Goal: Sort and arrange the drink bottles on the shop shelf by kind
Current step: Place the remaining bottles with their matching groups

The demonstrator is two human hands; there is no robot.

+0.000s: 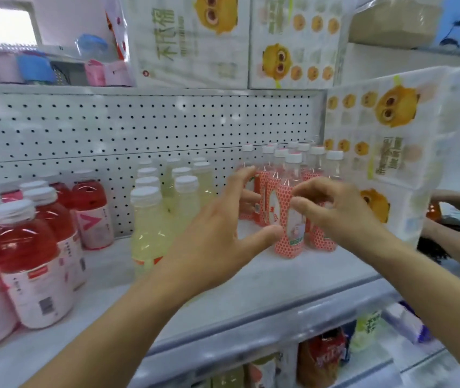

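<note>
Hands flank dotted-label bottles point(287, 219): likely the grouping step.
Left hand point(223, 228) spread, right hand point(332, 208) loosely curled, empty; next, probably tighten rows.

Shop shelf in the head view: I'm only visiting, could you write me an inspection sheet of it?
Surface: white shelf board, bottles standing in groups.
Job's things: red drink bottles left; pale yellow bottles middle; clear bottles with red-patterned labels right; all upright, white caps.
Clutter: nothing seen.
Hands: left hand spread open at the clear bottles; right hand curled in front of them, grip unclear.
Cables: nothing seen.
Surroundings: pegboard back; white packs with an orange cartoon above and right; goods on the lower shelf; another person's arms far right.
</note>
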